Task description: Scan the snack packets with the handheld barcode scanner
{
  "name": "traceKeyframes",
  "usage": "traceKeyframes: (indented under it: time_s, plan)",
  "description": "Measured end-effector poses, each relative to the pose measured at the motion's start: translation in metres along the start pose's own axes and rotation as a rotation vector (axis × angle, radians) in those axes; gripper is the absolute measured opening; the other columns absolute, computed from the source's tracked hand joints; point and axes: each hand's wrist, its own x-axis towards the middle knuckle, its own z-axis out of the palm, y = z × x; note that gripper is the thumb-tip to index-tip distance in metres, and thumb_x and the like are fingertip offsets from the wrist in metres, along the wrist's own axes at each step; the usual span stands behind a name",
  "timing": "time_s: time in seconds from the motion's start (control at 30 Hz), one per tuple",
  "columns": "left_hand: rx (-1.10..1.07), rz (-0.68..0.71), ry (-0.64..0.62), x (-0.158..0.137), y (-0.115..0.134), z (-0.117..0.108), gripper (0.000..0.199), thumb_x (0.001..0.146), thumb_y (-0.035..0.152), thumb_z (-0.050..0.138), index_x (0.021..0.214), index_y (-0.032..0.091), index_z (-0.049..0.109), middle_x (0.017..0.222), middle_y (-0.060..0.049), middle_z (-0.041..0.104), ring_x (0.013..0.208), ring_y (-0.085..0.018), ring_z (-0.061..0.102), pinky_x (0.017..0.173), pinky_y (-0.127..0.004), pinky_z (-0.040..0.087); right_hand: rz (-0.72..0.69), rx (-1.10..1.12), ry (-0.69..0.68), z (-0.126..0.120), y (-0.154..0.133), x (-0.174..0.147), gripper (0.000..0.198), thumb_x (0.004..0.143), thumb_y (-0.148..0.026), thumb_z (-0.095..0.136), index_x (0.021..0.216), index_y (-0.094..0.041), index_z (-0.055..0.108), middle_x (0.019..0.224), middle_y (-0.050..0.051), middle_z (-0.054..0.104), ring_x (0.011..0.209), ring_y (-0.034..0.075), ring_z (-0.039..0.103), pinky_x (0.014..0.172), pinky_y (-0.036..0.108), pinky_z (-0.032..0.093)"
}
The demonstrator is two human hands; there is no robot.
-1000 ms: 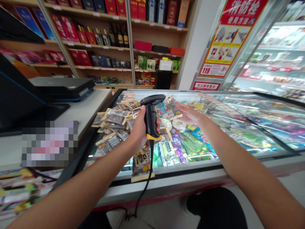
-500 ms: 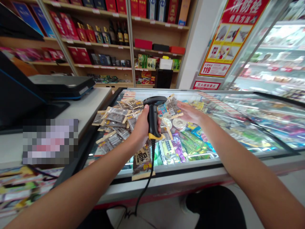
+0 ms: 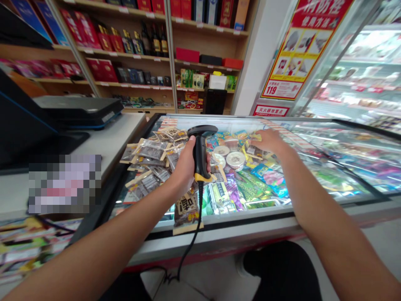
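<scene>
My left hand (image 3: 185, 163) is wrapped round the handle of a black and yellow barcode scanner (image 3: 200, 152), held upright over the freezer's glass top. Its cable (image 3: 200, 209) hangs down past the front edge. Out to the right, my right hand (image 3: 268, 141) has its fingers closed at a small brown snack packet (image 3: 255, 151), low over the glass; the fingertips are partly hidden. Left of the scanner lies a pile of similar snack packets (image 3: 150, 150). One packet (image 3: 185, 213) with large dark lettering lies at the front edge, below the left hand.
Under the glass of the chest freezer (image 3: 232, 232) are round white-lidded tubs (image 3: 235, 160) and colourful bags. A counter (image 3: 125, 129) with a scale (image 3: 81, 109) and a dark screen (image 3: 21, 121) stands at the left. Shelves (image 3: 119, 52) of boxes and bottles line the back.
My right hand has moved right, away from the scanner, carrying the snack packet with it and lowering it. My left hand and the scanner have stayed nearly in place.
</scene>
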Motion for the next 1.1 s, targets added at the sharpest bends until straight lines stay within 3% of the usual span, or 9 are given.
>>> traceKeyframes:
  time_s: [0.07,0.17,0.3,0.4,0.57,0.77,0.93,1.1]
  plan:
    - [0.011,0.018,0.005,0.001,-0.001,-0.001,0.054,0.097,0.066,0.04,0.092,0.017,0.061,0.057,0.001,0.057,0.038,-0.011,0.053,0.038,-0.021,0.04,-0.013,-0.096,-0.02,0.007,-0.034,-0.006,0.034,0.076,-0.043,0.08,0.101,-0.02,0.075,0.113,0.02,0.069,0.121,0.044,0.057,0.106,0.065,0.038]
    - [0.03,0.043,0.025,0.002,-0.002,-0.001,0.054,0.097,0.066,0.04,0.092,0.016,0.061,0.056,0.001,0.058,0.038,-0.011,0.053,0.037,-0.021,0.038,-0.167,0.173,-0.3,0.024,-0.09,-0.023,0.037,0.09,-0.051,0.065,0.115,-0.024,0.072,0.119,0.013,0.071,0.111,0.034,0.066,0.099,0.051,0.049]
    - [0.028,0.029,0.041,0.002,-0.001,0.001,0.052,0.102,0.058,0.032,0.095,0.016,0.062,0.054,0.001,0.057,0.036,-0.01,0.05,0.037,-0.02,0.038,-0.347,0.193,-0.521,0.046,-0.131,-0.045,0.048,0.089,-0.049,0.068,0.132,-0.029,0.066,0.131,0.01,0.067,0.122,0.035,0.06,0.106,0.051,0.044]
    - [0.027,0.017,0.044,0.001,0.0,0.003,0.051,0.103,0.053,0.028,0.096,0.016,0.062,0.053,0.001,0.056,0.036,-0.01,0.05,0.036,-0.02,0.037,-0.413,0.103,-0.562,0.054,-0.13,-0.05,0.054,0.085,-0.042,0.073,0.136,-0.031,0.062,0.131,0.01,0.065,0.128,0.037,0.055,0.11,0.053,0.039]
    - [0.025,0.026,0.059,0.001,0.001,0.003,0.05,0.102,0.055,0.032,0.096,0.016,0.062,0.054,0.001,0.057,0.038,-0.011,0.051,0.039,-0.02,0.039,-0.392,0.108,-0.539,0.039,-0.107,-0.037,0.05,0.075,-0.038,0.082,0.12,-0.026,0.066,0.122,0.011,0.065,0.12,0.035,0.058,0.104,0.05,0.046]
    - [0.057,-0.001,0.057,0.003,0.002,0.0,0.047,0.102,0.054,0.032,0.097,0.016,0.06,0.055,0.0,0.058,0.037,-0.012,0.052,0.038,-0.021,0.039,-0.16,0.26,-0.541,0.006,-0.078,-0.019,0.056,0.073,-0.025,0.075,0.127,-0.025,0.06,0.13,0.009,0.065,0.111,0.029,0.065,0.097,0.042,0.055]
    - [0.105,-0.029,0.042,0.006,-0.002,-0.003,0.045,0.101,0.055,0.037,0.092,0.017,0.058,0.056,0.001,0.057,0.037,-0.012,0.052,0.038,-0.021,0.04,0.039,0.369,-0.361,0.002,-0.079,-0.015,0.045,0.072,-0.012,0.056,0.114,-0.023,0.068,0.12,0.006,0.07,0.092,0.024,0.07,0.075,0.035,0.061]
    - [0.173,-0.104,-0.006,0.003,-0.004,-0.002,0.046,0.099,0.057,0.04,0.089,0.017,0.059,0.057,0.0,0.057,0.037,-0.012,0.052,0.038,-0.022,0.04,0.073,0.496,-0.267,0.008,-0.09,-0.015,0.025,0.08,-0.024,0.056,0.096,-0.02,0.074,0.102,0.007,0.074,0.089,0.024,0.069,0.065,0.033,0.061]
